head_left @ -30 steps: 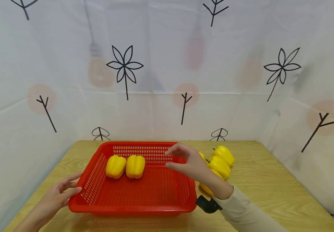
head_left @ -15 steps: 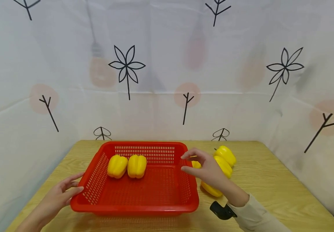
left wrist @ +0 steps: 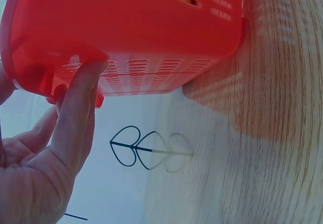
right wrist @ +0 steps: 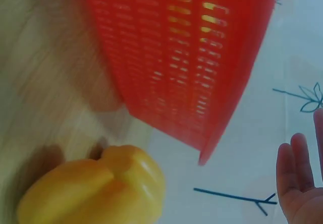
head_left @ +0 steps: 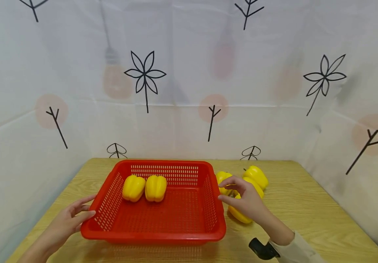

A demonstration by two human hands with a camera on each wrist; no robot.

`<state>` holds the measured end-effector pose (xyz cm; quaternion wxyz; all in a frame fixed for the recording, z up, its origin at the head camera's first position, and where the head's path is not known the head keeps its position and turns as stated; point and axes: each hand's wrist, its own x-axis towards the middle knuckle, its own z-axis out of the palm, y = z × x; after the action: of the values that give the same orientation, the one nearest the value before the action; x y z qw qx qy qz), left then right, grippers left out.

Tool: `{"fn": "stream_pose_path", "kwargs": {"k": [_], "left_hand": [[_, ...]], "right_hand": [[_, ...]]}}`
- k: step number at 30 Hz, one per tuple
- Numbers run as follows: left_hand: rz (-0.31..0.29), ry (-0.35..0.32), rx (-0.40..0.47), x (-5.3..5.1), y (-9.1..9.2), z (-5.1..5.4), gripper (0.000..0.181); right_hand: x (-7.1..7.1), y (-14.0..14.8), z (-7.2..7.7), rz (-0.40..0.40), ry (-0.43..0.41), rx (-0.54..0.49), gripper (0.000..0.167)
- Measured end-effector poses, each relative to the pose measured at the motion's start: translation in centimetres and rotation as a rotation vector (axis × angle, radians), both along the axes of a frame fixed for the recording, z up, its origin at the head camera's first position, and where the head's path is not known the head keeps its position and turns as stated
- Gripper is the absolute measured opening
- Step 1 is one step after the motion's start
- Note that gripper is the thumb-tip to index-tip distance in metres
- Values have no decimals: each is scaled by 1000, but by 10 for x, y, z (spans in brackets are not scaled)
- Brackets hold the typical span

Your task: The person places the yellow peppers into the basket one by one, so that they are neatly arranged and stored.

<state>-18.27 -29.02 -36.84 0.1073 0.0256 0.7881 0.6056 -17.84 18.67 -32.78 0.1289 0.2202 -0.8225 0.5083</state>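
Observation:
In the head view a red plastic basket (head_left: 154,236) with slotted walls stands on the wooden table. Inside it, at the back left, sit two yellow bell peppers (head_left: 156,188) side by side. My left hand (head_left: 65,221) grips the basket's left rim; the left wrist view has its fingers (left wrist: 81,103) against the outer wall below the rim. Just beyond the right rim hovers my right hand (head_left: 249,199), fingers bent and spread from the thumb, holding nothing. Behind and below it lie several more yellow bell peppers (head_left: 256,176), partly hidden. The right wrist view shows one pepper (right wrist: 101,188) close up.
Bare wood of the table (head_left: 294,208) extends to the right of the peppers. A white cloth (head_left: 182,128) with plant drawings hangs behind the table and along both sides. A black strap device (head_left: 263,250) sits on my right wrist.
My right hand has moved right, from above the basket's right part to beside the pepper pile outside it. The left hand keeps its hold on the rim. The view has shifted slightly.

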Motion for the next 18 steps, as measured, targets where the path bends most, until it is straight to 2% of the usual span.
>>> {"fn": "stream_pose_path", "kwargs": {"k": [12, 15, 18], "left_hand": [[-29, 11, 12, 0, -1, 1, 67], [-33, 10, 14, 0, -1, 1, 67], [-37, 8, 17, 0, -1, 0, 67]], "right_hand": [[3, 16, -20, -33, 95, 4, 21], [2, 21, -26, -54, 86, 7, 21], [3, 26, -32, -107, 49, 31, 21]]}}
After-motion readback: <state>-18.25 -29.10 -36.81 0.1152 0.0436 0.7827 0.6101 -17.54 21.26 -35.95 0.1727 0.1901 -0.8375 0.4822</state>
